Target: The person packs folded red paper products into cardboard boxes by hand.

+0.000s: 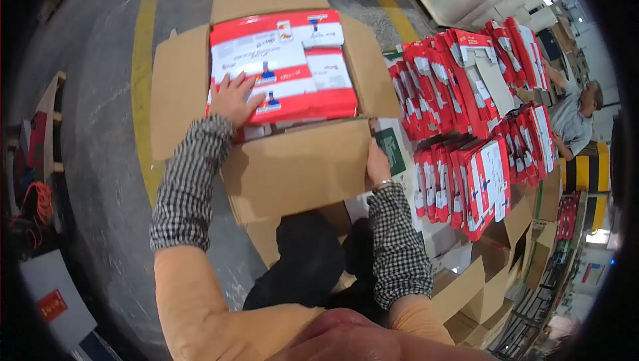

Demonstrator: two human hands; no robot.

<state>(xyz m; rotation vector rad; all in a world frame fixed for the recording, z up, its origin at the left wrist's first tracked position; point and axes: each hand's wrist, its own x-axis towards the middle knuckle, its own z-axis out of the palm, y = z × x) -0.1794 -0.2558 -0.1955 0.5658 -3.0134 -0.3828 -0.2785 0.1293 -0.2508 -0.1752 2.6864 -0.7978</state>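
Note:
An open cardboard box (293, 178) stands before me with its flaps folded outward. Flat red and white printed cartons (273, 48) fill it almost to the rim. My left hand (234, 100) lies on the near left part of these cartons, its fingers spread and holding nothing. At the box's near right corner, my right hand (378, 164) grips the edge of the near flap; some of its fingers are hidden. Checked sleeve covers are on both my forearms.
To the right stand several bundles of red and white flat cartons (436, 88). More open cardboard boxes (476, 288) lie at the lower right. A person (578, 118) is at the far right. A wooden pallet (53, 124) is at the left, near an orange coiled cable (41, 202).

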